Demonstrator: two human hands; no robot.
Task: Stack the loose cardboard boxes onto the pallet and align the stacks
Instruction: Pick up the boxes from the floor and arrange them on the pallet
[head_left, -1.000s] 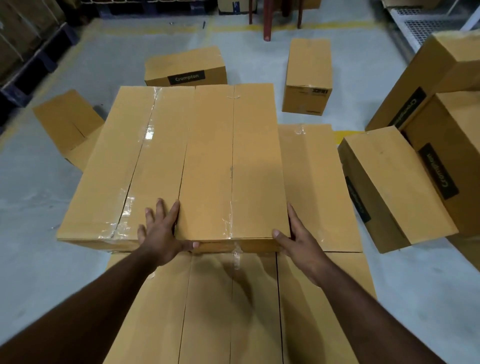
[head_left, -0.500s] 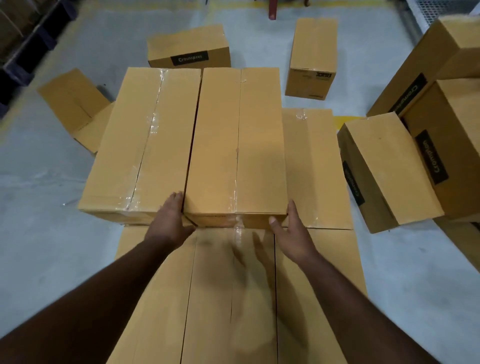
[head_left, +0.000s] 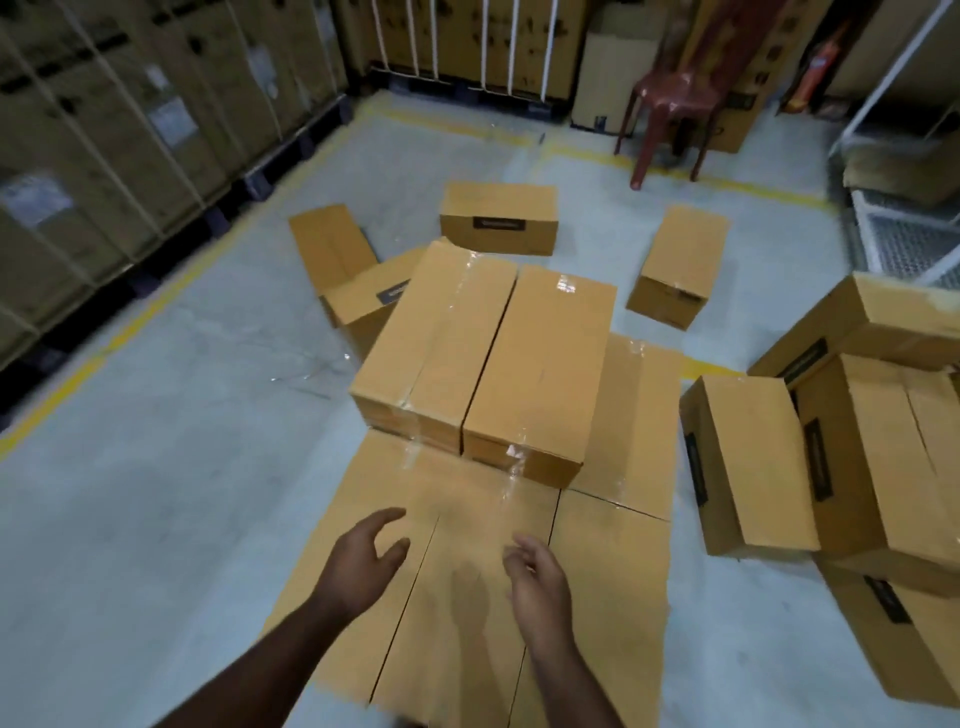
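Head cam update: both hands have come off the box now; the left hand and right hand float low centre of the frame over the flat brown cardboard bottom layer, fingers loosely spread, gripping nothing; a second ago they were clamped on the near end of the right-hand long brown taped cardboard box, shoving it away from the camera; it now sits mid-frame on that bottom layer, snug beside its twin, the left-hand long brown taped cardboard box, with only a thin dark seam between them; near ends look almost flush, maybe a hair staggered, hard to say with the blur; so I'd call that pair placed and squared.

The view has also tipped up, so lots more of the room shows; plenty of loose brown cardboard boxes are left on the grey concrete floor: one with a dark label upper centre, one on its own right of that, a tumbled heap at the right edge; my guess is one of those gets grabbed next; the pallet itself I can't see.
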